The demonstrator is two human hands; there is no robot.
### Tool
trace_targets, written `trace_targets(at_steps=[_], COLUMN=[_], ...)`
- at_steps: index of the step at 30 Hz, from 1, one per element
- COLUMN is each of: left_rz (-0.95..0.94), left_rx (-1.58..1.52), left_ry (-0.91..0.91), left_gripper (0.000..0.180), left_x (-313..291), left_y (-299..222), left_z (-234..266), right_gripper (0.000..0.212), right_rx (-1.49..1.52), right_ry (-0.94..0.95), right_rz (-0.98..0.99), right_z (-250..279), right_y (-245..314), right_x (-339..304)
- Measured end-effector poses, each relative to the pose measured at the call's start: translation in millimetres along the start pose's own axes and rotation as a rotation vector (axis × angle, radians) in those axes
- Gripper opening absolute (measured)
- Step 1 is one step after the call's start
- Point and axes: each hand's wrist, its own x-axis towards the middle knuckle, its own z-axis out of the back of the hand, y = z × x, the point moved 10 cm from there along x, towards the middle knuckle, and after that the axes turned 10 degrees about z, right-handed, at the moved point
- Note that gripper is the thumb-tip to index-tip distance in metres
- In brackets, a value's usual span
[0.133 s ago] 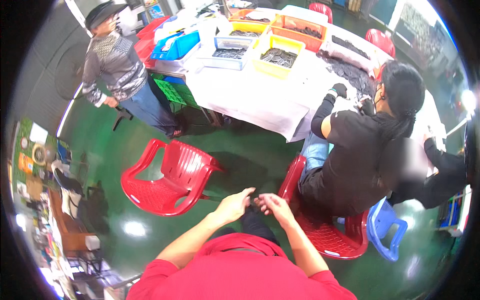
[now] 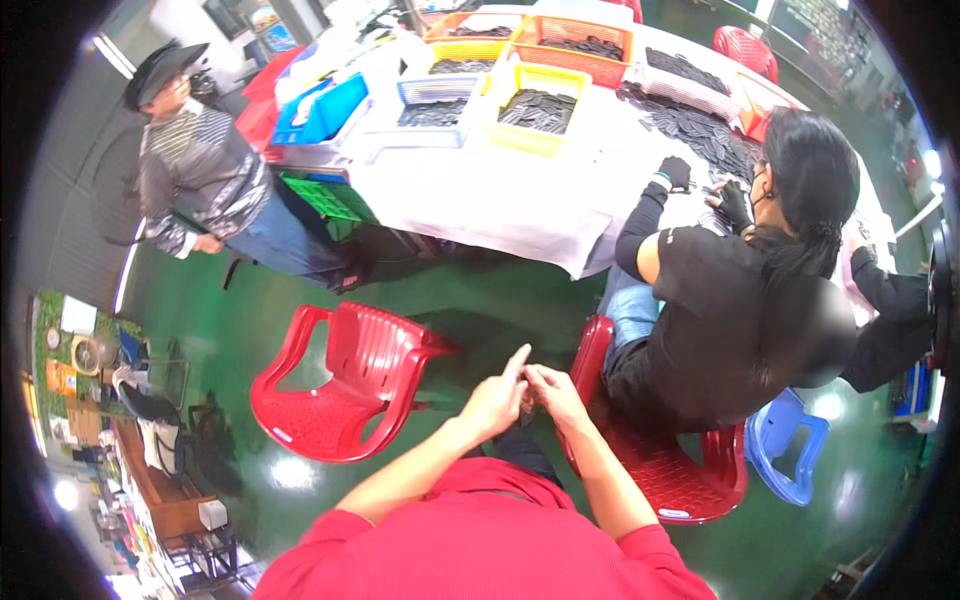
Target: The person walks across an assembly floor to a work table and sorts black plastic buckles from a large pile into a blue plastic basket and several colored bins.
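While both bare hands meet in front of the red-shirted chest, a small dark piece point(image 2: 527, 403) sits between them, too small and too hidden to name more closely. The left hand point(image 2: 495, 400) pinches at it with the forefinger raised straight and the other fingers curled in; the right hand point(image 2: 555, 393) closes its fingertips on the same spot, thumb and fingers drawn together. The piece is held in mid-air above the green floor point(image 2: 470, 300), carried by nothing but the fingers.

My reading is that the work on this piece is under way and not finished: it is not set down anywhere, and neither hand is free.

Just beyond the hands stands an empty red plastic chair point(image 2: 345, 385), toward the person's left. To the right a seated person in a black top point(image 2: 730, 320) occupies another red chair point(image 2: 660, 465) and works with gloved hands at the near edge of the white-covered table point(image 2: 520, 215), where a spread of dark flat parts point(image 2: 700, 130) lies. A blue chair point(image 2: 790, 440) stands behind that worker. Toward the far edge of the table, a yellow tray point(image 2: 535, 110), an orange tray point(image 2: 580, 45) and a pale blue-rimmed tray point(image 2: 435, 105) all hold more of the same dark parts, so plenty appears left to handle. At the table's left corner a standing person in a patterned shirt and cap point(image 2: 195, 175) faces the scene.
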Motion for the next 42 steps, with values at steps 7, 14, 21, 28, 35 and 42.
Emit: trace_targets(at_steps=[7, 14, 21, 28, 35, 42], left_rz=[0.031, -0.162, -0.361, -0.512, -0.444, -0.284], left_rx=[0.277, 0.349, 0.178, 0.275, 0.378, 0.456], left_ry=[0.372, 0.42, 0.102, 0.037, 0.194, 0.286], left_gripper=[0.065, 0.041, 0.027, 0.032, 0.039, 0.03], left_x=[106, 248, 401, 487, 503, 504], left_y=[-25, -17, -22, -38, -12, 30], left_z=[29, 66, 198, 267, 233, 211], right_gripper=[0.029, 0.024, 0.027, 0.031, 0.05, 0.052], right_rx=[0.072, 0.117, -0.152, -0.2, -0.795, -0.779], right_ry=[-0.38, -0.747, -0.921, -0.979, -1.015, -0.651], right_rz=[0.052, 0.047, 0.013, -0.048, -0.101, -0.038], right_z=[50, 146, 256, 289, 313, 218], right_y=[22, 18, 47, 85, 114, 133], right_x=[60, 183, 339, 422, 417, 430])
